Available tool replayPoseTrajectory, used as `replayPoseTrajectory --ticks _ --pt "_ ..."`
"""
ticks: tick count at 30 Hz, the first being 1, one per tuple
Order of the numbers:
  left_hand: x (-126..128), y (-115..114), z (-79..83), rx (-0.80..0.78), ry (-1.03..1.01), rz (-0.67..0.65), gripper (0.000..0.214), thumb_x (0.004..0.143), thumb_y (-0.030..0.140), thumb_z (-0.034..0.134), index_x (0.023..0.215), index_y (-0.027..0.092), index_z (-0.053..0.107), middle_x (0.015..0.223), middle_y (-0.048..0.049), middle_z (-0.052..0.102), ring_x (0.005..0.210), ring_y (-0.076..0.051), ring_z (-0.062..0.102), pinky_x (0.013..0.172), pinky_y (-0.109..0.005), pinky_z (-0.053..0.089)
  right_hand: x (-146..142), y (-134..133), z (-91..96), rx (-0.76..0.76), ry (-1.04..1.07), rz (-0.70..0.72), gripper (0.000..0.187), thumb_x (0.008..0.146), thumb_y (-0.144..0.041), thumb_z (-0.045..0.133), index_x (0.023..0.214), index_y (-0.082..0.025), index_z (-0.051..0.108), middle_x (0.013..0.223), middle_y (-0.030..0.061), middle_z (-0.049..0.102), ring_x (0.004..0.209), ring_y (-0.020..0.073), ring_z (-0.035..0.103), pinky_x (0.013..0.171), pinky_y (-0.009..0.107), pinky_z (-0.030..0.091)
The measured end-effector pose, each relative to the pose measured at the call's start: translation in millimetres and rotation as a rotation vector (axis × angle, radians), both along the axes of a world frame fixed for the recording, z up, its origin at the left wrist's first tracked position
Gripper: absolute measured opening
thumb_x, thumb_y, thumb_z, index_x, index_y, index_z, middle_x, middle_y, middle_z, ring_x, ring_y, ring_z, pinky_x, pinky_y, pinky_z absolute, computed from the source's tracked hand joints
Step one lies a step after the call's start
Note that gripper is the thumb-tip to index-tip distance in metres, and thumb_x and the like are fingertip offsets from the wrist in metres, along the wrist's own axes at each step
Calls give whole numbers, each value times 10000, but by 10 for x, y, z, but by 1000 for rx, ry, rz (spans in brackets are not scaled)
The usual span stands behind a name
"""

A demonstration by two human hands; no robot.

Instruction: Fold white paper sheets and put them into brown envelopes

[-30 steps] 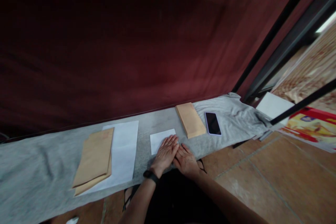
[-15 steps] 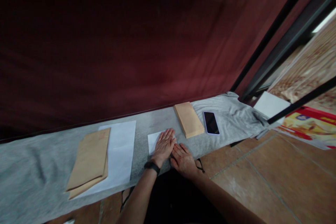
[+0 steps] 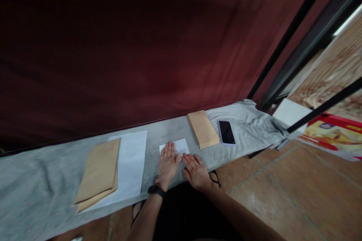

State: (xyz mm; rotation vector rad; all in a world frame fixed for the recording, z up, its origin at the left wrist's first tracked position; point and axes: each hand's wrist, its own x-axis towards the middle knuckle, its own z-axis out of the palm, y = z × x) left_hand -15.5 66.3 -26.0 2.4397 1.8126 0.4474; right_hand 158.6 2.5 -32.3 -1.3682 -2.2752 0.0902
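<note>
My left hand [image 3: 167,165] lies flat with its fingers stretched out on a small folded white paper [image 3: 177,145] on the grey cloth [image 3: 42,180]. My right hand [image 3: 195,170] lies flat beside it, fingers out, its fingertips touching the paper's near right corner. A black band sits on my left wrist. The near half of the paper is hidden under my hands.
Left of the hands lies a white sheet [image 3: 131,165] with a stack of brown envelopes [image 3: 98,173] on it. To the right are another stack of brown envelopes [image 3: 203,128] and a phone [image 3: 226,132]. Tiled floor [image 3: 283,188] lies to the right, black bars and a colourful box [image 3: 333,135] beyond.
My left hand has slid leftward across the small paper, uncovering its right part. My right hand has stayed near the paper's right corner.
</note>
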Motion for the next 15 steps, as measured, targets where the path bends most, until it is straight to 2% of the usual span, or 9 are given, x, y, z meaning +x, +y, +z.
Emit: replayPoseTrajectory --ticks 5,9,15 --pt "-162 -118 -15 34 -1 99 664 1000 477 256 1529 84 340 1581 -176 378 1503 -274 278 1211 -497 275 -39 -9 -18 21 -10 -84 524 1012 -353 478 1498 -160 441 1514 105 482 1388 241 467 1199 452 295" --pt "-276 -225 -51 80 -26 180 672 993 454 270 1505 30 369 1553 -217 409 1485 -301 317 1208 -504 280 -68 -14 -48 44 -5 -162 542 1008 -347 479 1507 -140 426 1504 124 493 1385 252 470 1194 455 310" --pt "-375 -336 -16 108 -156 274 593 971 370 331 1459 55 448 1488 -217 501 1411 -328 436 1157 -529 356 -90 12 -50 50 7 -238 521 996 -308 476 1485 -129 456 1454 145 549 1368 267 486 1179 470 329"
